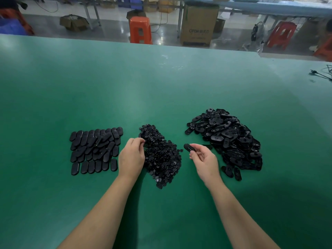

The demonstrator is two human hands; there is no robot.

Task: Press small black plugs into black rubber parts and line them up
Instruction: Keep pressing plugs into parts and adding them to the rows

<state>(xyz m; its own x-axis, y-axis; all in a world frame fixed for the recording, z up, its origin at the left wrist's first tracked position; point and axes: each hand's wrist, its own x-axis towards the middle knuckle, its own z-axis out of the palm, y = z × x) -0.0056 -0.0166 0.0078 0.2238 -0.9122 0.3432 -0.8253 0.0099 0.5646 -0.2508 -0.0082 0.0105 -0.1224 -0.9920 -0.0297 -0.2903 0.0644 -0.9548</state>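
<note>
A heap of small black plugs lies in the middle of the green table. My left hand sits at the heap's left edge, fingers curled with the tips pinched together among the plugs; what they pinch is hidden. My right hand holds one oval black rubber part between thumb and fingers, just right of the heap. A big loose pile of rubber parts lies to the right. Rows of lined-up oval parts lie to the left.
A dark cable lies at the table's far right edge. Beyond the far edge stand orange stools, a large cardboard box and other benches. Bare green surface stretches behind and in front of the piles.
</note>
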